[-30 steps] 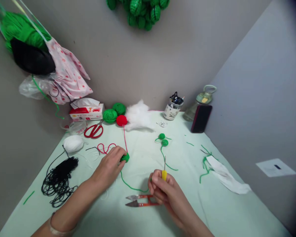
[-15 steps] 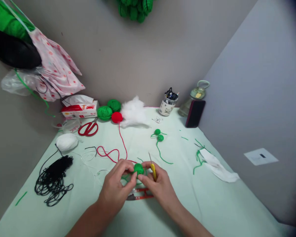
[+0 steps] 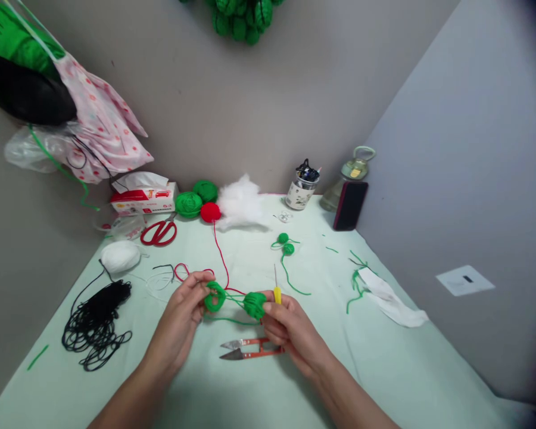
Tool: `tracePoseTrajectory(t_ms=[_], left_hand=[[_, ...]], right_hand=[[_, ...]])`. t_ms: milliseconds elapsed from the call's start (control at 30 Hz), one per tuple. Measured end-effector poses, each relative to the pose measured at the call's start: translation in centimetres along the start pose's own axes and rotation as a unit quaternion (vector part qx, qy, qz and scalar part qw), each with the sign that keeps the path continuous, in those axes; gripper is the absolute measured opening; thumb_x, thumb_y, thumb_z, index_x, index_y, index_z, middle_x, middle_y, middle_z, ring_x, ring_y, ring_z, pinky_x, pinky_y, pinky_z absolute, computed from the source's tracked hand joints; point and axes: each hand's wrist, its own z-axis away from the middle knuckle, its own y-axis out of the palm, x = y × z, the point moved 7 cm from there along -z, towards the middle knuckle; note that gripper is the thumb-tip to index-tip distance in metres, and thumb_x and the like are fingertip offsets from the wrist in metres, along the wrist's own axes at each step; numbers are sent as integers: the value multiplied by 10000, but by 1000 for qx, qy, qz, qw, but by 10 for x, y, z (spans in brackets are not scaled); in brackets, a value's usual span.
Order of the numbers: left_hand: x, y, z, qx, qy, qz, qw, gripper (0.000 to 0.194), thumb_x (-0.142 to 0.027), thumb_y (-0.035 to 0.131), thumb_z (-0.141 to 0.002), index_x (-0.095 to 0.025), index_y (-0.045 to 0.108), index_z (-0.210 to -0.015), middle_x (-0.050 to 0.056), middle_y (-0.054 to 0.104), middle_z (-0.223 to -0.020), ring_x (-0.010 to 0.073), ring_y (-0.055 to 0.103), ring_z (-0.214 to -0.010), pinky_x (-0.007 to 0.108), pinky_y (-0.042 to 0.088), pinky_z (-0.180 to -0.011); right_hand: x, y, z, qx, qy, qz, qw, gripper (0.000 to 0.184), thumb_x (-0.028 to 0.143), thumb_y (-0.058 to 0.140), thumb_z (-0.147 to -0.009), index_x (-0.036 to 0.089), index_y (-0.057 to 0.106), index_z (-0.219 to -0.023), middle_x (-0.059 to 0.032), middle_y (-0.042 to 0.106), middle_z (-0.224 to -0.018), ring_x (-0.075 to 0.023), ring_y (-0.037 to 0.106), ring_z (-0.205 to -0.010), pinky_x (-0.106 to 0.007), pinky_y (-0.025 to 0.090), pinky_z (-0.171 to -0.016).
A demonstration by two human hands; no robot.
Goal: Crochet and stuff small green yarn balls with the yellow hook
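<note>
Green yarn piece, ring-shaped (image 3: pixel 215 304), just beyond the thread snips (image 3: pixel 250 354): pinched in the left hand's (image 3: pixel 181 319) fingers. Green yarn piece, rounded (image 3: pixel 254 305), joined by strands, beyond the snips: gripped by the right hand (image 3: pixel 290 328), with one yellow-handled hook (image 3: pixel 277 295). Two small green balls (image 3: pixel 288 249), farther beyond the snips. Black yarn (image 3: pixel 100 307), left of the snips. White strip (image 3: pixel 390 298), right of them.

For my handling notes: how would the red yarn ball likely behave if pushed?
The red yarn ball would probably roll, being round. Its trailing red strand might unwind or drag along. The wispy white fluff beside it would likely give.
</note>
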Motion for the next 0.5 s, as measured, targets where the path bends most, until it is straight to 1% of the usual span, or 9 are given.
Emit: tracePoseTrajectory(t_ms=[67,100,133,200,233,300,367,433,500], left_hand=[[-13,-13,-3,-28,58,-78,995,179,-324,679,-817,-203,648,-946,-34,587,-753,129,554,-675,244,437,-648],[-22,-17,-3,-45,105,-136,984,147,-318,665,-822,-213,662,-925,-23,595,-776,148,570,-713,270,451,-692],[-31,-17,-1,-50,157,-205,965,127,-305,668,-817,-221,682,-911,-3,620,-839,174,599,-793,301,468,-767],[-45,-8,7,-51,254,-327,909,130,-268,704,-784,-236,735,-906,45,655,-1024,248,616,-1055,380,448,-984],[-44,2,11,-13,273,-355,894,164,-259,697,-800,-249,749,-955,57,664,-1109,263,611,-1127,402,437,-1035],[-31,25,18,110,253,-359,892,240,-234,675,-838,-273,740,-1066,59,682,-1181,252,633,-1159,395,474,-1038],[-18,41,25,182,234,-351,888,287,-189,662,-842,-276,719,-1110,58,697,-1154,235,666,-1102,369,532,-974],[-10,44,26,175,231,-332,898,207,-160,617,-867,-252,701,-1033,61,698,-1094,223,681,-1063,356,562,-944],[-5,42,25,160,216,-299,916,165,-168,622,-871,-240,678,-1008,60,690,-1069,219,686,-1054,356,585,-947]], right_hand=[[-1,-1,0,-6,6,-6,1000,341,416,802,-723,167,608,-851,147,265,-495,-28,107,-449,-220,82,-441],[-1,-1,-1,-17,4,-4,1000,346,414,803,-722,164,612,-868,147,270,-500,-29,110,-452,-220,88,-442],[0,-2,-1,-31,0,1,1000,355,411,804,-721,160,620,-891,145,279,-505,-30,115,-455,-219,97,-442],[1,-4,0,-62,-11,21,998,380,410,804,-719,149,637,-939,140,307,-514,-32,135,-458,-218,122,-445],[2,-5,0,-72,-14,35,997,391,414,804,-720,145,646,-955,135,328,-519,-33,149,-458,-218,136,-447],[1,-4,0,-75,-17,64,995,411,435,805,-723,137,667,-970,114,391,-544,-33,181,-459,-219,161,-449],[0,-4,-1,-69,-22,94,993,430,459,812,-724,136,692,-982,80,482,-607,-34,215,-467,-219,178,-449],[0,-6,-1,-71,-37,124,989,440,465,820,-729,150,714,-1018,38,582,-725,-34,247,-483,-217,191,-448],[-1,-9,-1,-72,-49,151,985,424,466,814,-756,167,725,-1043,17,622,-803,-35,254,-498,-214,195,-453]])
